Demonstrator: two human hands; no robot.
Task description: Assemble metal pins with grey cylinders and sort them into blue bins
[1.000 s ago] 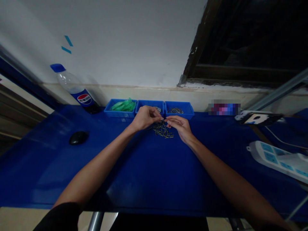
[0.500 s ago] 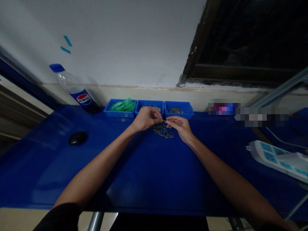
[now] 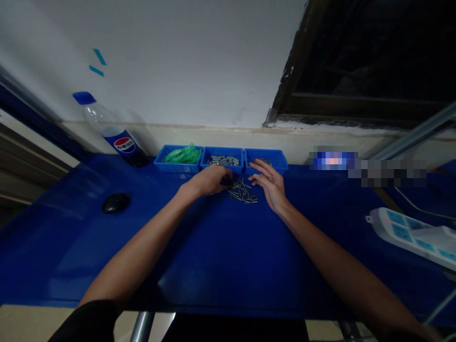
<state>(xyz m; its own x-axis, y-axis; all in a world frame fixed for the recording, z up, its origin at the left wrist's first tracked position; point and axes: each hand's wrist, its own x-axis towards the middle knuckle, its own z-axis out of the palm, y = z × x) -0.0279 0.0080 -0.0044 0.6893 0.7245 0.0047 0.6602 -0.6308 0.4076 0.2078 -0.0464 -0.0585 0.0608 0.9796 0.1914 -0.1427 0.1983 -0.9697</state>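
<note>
Near stretch of bench (image 3: 228, 256) is bare; the pile of pins (image 3: 243, 194) is laid out past it, between the two hands. Pin axes are jumbled, no common direction; the lowest few are set roughly left-right. Left hand (image 3: 211, 180) is nearer: curled, fingers turned down at the pile's left edge, so the pins lie directly off its fingertips, to the right. Its grip can't be told; the tips are masked by the hand itself. Right hand (image 3: 272, 185) is held at the upper right of the pile, fingers loosely spread, thumb near forefinger. Whether a small piece is pinched there can't be made out.

Behind: middle bin (image 3: 205, 166) with grey sleeves (image 3: 225, 160), left bin (image 3: 174, 168) with green plastic (image 3: 183, 154), right bin (image 3: 281, 164) partly covered by right-hand fingers, contents mostly hidden. Touch between fingers and bin can't be judged. Individual pin ends are too small to read.
</note>
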